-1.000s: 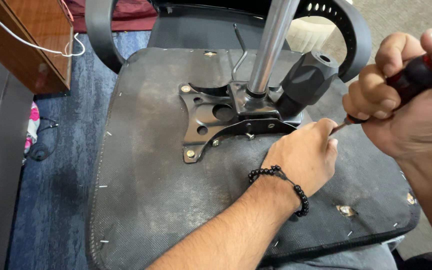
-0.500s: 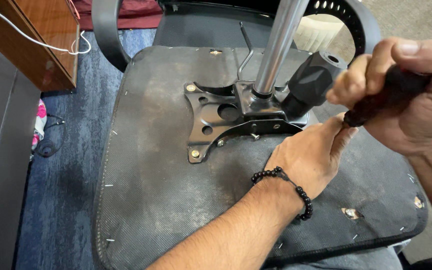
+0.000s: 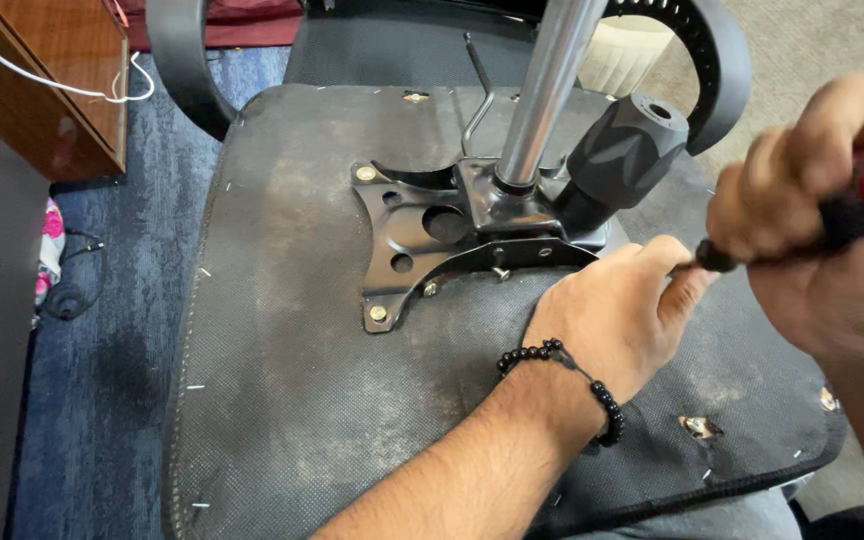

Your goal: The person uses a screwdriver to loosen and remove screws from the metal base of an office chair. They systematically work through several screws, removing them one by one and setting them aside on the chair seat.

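The right hand [image 3: 832, 240] is wrapped tight around a screwdriver [image 3: 752, 255], just right of the plate [image 3: 422, 235] bolted to the upturned seat [image 3: 292, 400]. The left hand [image 3: 617, 310] rests on the seat beside the plate, fingers pinched closed at the screwdriver's tip.

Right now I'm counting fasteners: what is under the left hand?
The left hand rests on the chair's black fabric underside, beside the metal plate. It guides the screwdriver; tip and any screw are covered.

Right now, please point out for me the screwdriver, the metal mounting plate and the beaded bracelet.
screwdriver [image 3: 832, 222], head view, on its dark handle.
metal mounting plate [image 3: 414, 238], head view, on its flat black face.
beaded bracelet [image 3: 604, 402], head view, on the beads at the wrist.
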